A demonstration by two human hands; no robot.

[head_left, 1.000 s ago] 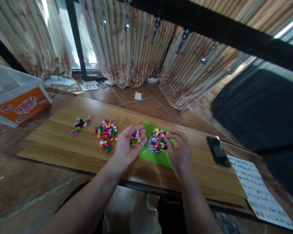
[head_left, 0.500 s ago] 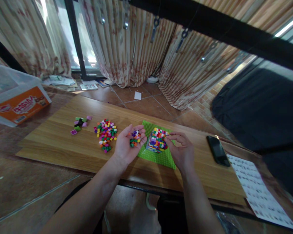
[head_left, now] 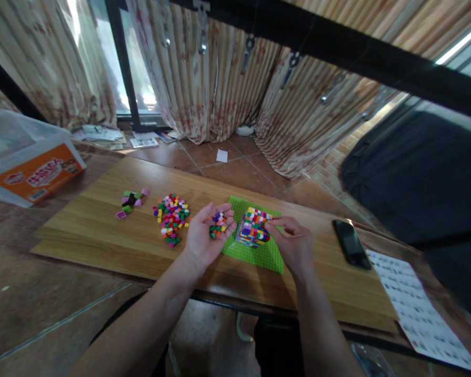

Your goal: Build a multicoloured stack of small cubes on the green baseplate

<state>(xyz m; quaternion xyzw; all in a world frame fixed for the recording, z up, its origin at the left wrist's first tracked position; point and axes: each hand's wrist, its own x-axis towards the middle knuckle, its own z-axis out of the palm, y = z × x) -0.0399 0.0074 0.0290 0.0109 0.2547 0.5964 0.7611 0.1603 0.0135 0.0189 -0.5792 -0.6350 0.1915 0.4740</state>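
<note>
Palm up, my left hand [head_left: 203, 230] is cupped around several small toy bricks [head_left: 219, 224] in mixed colours. Just right of it, a multicoloured block built of toy bricks [head_left: 254, 227] stands on a green studded baseplate [head_left: 255, 255]. My right hand [head_left: 293, 242] is at the block's right side, thumb and fingertips pinched together against its upper right edge. Whatever lies between those fingertips is too small and hidden to make out.
Left of my hands lie a pile of small coloured bricks [head_left: 172, 217] and a few larger bricks [head_left: 131, 200] on the wooden tabletop [head_left: 102, 230]. A phone [head_left: 351, 243] and a printed sheet [head_left: 416, 303] are at the right. A clear plastic box [head_left: 31, 157] with an orange label stands far left.
The whole view has shifted slightly. Both hands keep nearly the same pose, the left holding the bricks and the right pinched at the block's edge.
</note>
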